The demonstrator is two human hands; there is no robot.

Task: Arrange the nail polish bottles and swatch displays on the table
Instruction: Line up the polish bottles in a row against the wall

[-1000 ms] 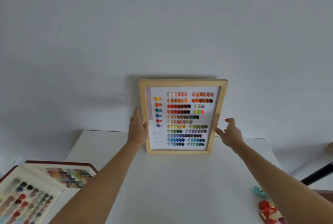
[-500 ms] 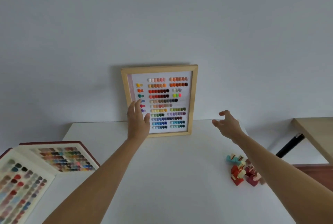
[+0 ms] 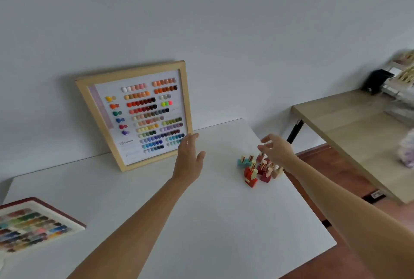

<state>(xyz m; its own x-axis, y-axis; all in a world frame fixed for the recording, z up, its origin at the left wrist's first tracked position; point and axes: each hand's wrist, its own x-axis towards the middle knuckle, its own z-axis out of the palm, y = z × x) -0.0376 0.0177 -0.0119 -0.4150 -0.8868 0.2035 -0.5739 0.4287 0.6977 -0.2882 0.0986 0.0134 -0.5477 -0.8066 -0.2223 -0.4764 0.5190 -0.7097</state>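
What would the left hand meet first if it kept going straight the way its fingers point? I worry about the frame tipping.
Probably the wooden-framed swatch display: the open left hand points at its lower right corner, leaning on the wall. Depth is unclear; it might slip just past the edge.

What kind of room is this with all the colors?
Probably a nail salon or nail studio. A framed swatch display leans on the wall, small nail polish bottles stand on the white table, and a swatch book lies open.
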